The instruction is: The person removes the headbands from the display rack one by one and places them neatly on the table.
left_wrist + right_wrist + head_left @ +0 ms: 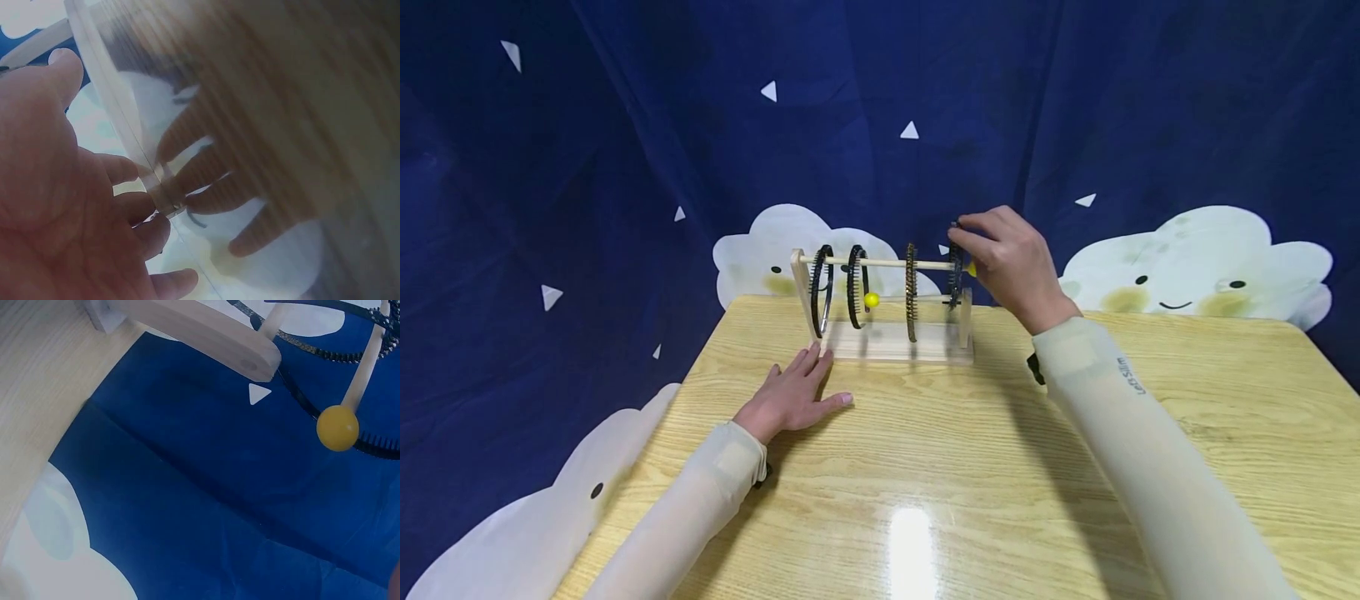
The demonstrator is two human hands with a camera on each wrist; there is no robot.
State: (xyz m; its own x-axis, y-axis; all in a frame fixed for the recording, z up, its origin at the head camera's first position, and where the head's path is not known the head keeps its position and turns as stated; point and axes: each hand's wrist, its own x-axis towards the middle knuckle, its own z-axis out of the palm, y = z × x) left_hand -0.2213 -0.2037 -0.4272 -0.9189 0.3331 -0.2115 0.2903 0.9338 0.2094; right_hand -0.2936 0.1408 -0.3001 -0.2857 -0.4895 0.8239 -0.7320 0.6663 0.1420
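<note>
A wooden rack (895,337) stands at the far edge of the table, with black toothed headbands on its upper rod (886,263). On the left hang two black headbands, the outermost (815,292) and its neighbour (853,287); a brown-speckled headband (912,292) hangs right of the middle. My right hand (1011,262) pinches the top of the rightmost headband (956,271), around the rod near its yellow end ball (337,428). My left hand (793,393) has its fingers spread, fingertips right at the base's front left corner. The left wrist view shows its palm (69,206).
A second yellow ball (871,299) caps the lower, front rod. The glossy wooden table (1000,467) reflects light and the left hand. Behind it hangs a dark blue curtain (970,92) with white triangles and smiling clouds (1195,267).
</note>
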